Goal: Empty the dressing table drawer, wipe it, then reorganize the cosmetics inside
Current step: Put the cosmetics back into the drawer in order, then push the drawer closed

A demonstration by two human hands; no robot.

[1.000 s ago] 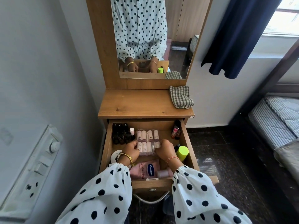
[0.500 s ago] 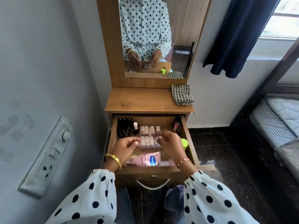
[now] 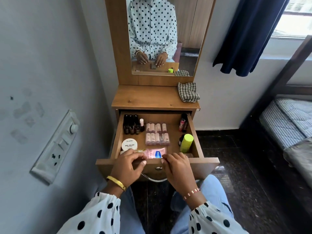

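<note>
The wooden drawer [image 3: 206,163] stands pulled out under the dressing table top [image 3: 148,98]. Inside, dark nail polish bottles [image 3: 130,125] line the back left, clear boxes of lipsticks [image 3: 157,134] fill the middle and a white nail polish remover tub [image 3: 129,144] sits at the left. A pink Vaseline tube [image 3: 154,153] lies along the front, and a neon yellow bottle [image 3: 186,142] stands at the right. My left hand [image 3: 128,166] and my right hand [image 3: 177,168] hover at the drawer's front edge, fingers loosely curled, holding nothing.
A checked cloth [image 3: 188,92] lies on the table top's right back corner under the mirror [image 3: 162,36]. A switch panel [image 3: 57,146] is on the left wall. A bed [image 3: 290,122] and a dark curtain [image 3: 244,36] are to the right.
Both hands have drawn back from the lipstick boxes in the drawer's middle to its front edge. The tub and tube they covered now show.
</note>
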